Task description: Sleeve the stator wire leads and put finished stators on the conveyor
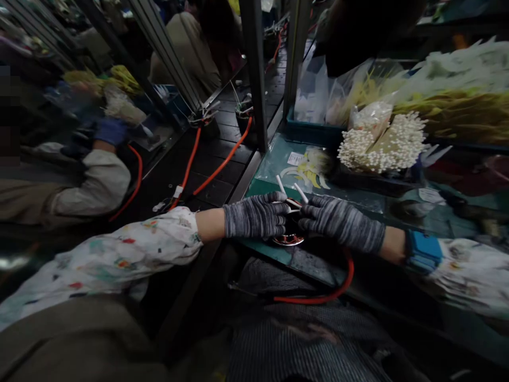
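Note:
My left hand (257, 216), in a grey striped knit glove, has its fingers curled against the left side of a round dark piece with a copper-coloured ring, which looks like a motor stator (289, 240). On the opposite side, my right hand (342, 222), gloved alike, closes its fingers on the same piece. Two thin white strips (280, 184) stick up between the hands; whether fingers pinch them I cannot make out. Much of the stator is hidden behind the gloves and in shadow. It is held at the front edge of the green bench top (274, 253).
Behind my right hand lie bundles of white-tipped sticks (382, 143) and piles of yellow and whitish strips (457, 101). Loose yellow pieces (312, 168) lie on the bench. An orange hose (318, 300) curves below my hands. Metal posts (256, 74) stand ahead; a co-worker's blue-gloved hand (110, 131) is left.

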{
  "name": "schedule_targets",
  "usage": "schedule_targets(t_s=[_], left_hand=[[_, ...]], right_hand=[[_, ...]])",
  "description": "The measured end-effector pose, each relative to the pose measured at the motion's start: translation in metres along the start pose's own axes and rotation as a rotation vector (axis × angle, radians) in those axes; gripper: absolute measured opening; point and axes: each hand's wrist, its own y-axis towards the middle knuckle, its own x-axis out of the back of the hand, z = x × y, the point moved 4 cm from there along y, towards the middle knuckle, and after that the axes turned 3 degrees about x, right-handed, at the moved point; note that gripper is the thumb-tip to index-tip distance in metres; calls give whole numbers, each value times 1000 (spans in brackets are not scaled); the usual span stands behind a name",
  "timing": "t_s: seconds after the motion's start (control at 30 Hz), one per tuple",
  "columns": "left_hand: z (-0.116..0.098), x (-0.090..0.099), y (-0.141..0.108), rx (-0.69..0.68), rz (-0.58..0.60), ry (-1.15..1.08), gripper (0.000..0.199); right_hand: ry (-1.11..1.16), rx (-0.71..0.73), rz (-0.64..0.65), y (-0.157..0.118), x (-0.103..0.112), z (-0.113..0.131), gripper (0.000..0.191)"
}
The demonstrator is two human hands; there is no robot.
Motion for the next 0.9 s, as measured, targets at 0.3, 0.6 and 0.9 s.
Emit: schedule_targets(t_s=[0.3,0.6,0.9], left_hand=[[0,-6,-15,-110,59,-51,23],[15,3,58,260,-85,-347,82],[34,-28,92,287,51,-1198,38]], right_hand=[[-20,-245,-496,-44,-21,23,27],[457,-995,-806,-102,-38,101,32],[13,-836,-724,-112,9,-3,29]])
